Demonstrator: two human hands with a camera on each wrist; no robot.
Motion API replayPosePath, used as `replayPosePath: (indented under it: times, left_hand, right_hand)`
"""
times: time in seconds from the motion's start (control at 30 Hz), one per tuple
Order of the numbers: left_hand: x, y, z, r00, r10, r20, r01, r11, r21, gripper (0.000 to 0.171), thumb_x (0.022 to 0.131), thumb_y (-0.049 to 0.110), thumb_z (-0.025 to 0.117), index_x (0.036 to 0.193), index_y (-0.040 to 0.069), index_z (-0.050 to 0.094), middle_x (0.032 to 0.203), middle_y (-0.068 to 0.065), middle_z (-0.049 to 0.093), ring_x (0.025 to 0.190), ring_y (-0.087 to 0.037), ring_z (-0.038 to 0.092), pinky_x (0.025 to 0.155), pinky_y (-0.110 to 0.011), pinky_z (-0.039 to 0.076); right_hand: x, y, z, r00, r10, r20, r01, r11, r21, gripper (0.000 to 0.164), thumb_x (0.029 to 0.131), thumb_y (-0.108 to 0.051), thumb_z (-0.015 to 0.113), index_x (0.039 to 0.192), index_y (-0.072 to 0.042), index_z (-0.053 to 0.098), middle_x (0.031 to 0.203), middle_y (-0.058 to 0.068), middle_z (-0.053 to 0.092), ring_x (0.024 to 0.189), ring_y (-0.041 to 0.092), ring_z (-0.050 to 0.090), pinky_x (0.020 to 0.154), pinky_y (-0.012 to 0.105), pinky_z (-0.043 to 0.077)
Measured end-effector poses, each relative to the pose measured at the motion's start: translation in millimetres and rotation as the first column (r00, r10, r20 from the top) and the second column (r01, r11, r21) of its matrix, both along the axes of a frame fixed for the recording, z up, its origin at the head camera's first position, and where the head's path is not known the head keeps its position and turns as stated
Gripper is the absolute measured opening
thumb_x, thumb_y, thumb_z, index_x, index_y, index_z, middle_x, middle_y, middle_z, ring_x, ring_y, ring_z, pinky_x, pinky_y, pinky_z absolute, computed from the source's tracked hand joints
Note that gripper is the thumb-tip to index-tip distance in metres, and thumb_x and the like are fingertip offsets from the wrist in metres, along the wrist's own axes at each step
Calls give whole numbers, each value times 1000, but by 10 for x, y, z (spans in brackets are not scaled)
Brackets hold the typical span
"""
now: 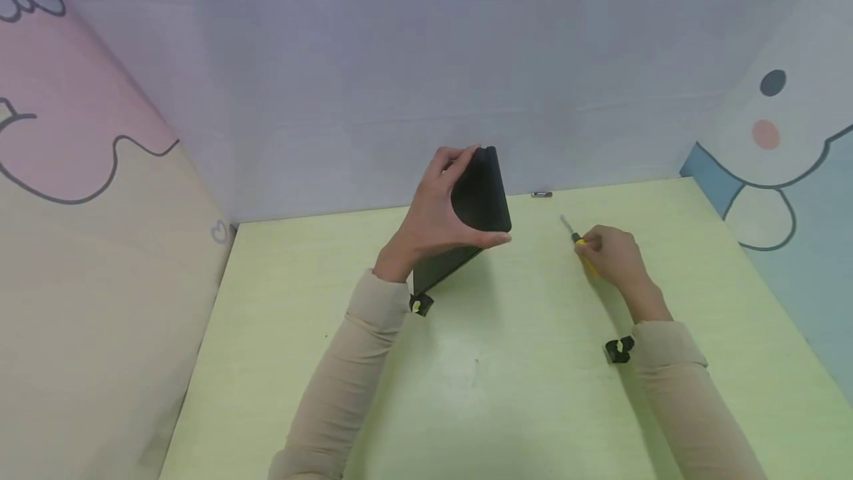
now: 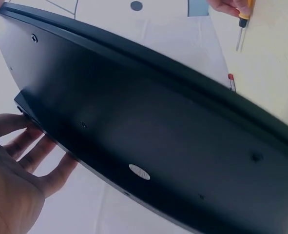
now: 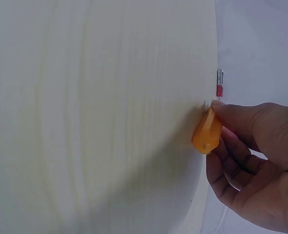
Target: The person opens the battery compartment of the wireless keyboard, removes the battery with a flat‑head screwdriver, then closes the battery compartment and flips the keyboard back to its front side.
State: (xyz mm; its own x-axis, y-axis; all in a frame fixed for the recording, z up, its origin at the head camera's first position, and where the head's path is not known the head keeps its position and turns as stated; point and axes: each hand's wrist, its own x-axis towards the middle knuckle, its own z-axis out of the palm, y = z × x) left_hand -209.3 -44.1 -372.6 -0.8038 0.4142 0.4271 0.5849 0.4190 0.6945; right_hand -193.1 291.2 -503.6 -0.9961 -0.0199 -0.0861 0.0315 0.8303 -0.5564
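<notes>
My left hand (image 1: 440,206) grips a long black flat device (image 1: 476,191), thumb and fingers spread across its width. The device is tilted up off the table. In the left wrist view, the near face of the black device (image 2: 134,107) shows small screws and a silver oval label (image 2: 139,172); its other face is hidden. To the right, my right hand (image 1: 613,254) pinches the yellow-orange handle of a screwdriver (image 1: 586,258), whose metal shaft points away from me. The screwdriver's handle end (image 3: 207,134) faces the right wrist camera.
A small battery (image 1: 542,194) lies at the back edge of the pale table (image 1: 520,391), just beyond the screwdriver tip. A white cloth wall (image 1: 373,72) rises behind the table, with cartoon-printed panels (image 1: 100,258) on both sides. Black wrist cameras (image 1: 620,349) hang below both wrists.
</notes>
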Motion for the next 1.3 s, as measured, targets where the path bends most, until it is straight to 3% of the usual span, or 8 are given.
replayPosePath:
  times: [0.27, 0.57, 0.83, 1.1, 1.3]
  left_hand:
    - [-23, -118, 2, 1000, -11, -22, 13, 994, 111, 116, 56, 41, 97, 156, 19, 42, 138, -4, 46, 125, -14, 49, 106, -33, 52]
    - [-5, -208, -15, 999, 17, -27, -11, 982, 187, 130, 56, 91, 72, 156, 14, 41, 141, -5, 47, 128, -16, 51, 109, -35, 54]
    - [14, -291, -34, 1000, -15, 0, 14, 948, 318, 124, 56, 86, 78, 155, 19, 43, 141, -7, 47, 126, -18, 54, 112, -39, 53]
    - [50, -349, -72, 1000, -29, -10, 30, 911, 412, 126, 56, 83, 81, 155, 13, 43, 140, -13, 47, 126, -22, 52, 114, -39, 52]
    - [77, -383, -145, 1000, -1, -19, 10, 880, 475, 130, 57, 81, 81, 155, 7, 40, 141, -13, 46, 130, -20, 51, 114, -37, 52]
  right_hand:
    - [-5, 17, -12, 1000, -8, 2, 8, 1000, 0, 30, 98, -20, 66, 110, 7, 68, 104, 27, 75, 90, 40, 71, 76, 50, 56]
    - [-4, 39, -19, 1000, -14, 7, 14, 1000, 3, 30, 98, -21, 67, 110, 7, 68, 104, 27, 74, 89, 40, 71, 76, 50, 56]
    - [12, 47, -18, 999, -29, 23, 29, 1000, -4, 33, 98, -22, 67, 112, 8, 67, 106, 29, 73, 91, 41, 69, 74, 48, 56]
    - [5, 1, 15, 1000, -19, 17, 19, 1000, -18, 31, 98, -20, 66, 111, 8, 68, 106, 29, 73, 93, 43, 69, 79, 52, 57]
    - [-35, -22, -7, 999, -19, 35, 20, 999, -25, 31, 98, -19, 67, 111, 8, 68, 107, 29, 73, 95, 42, 69, 81, 52, 56]
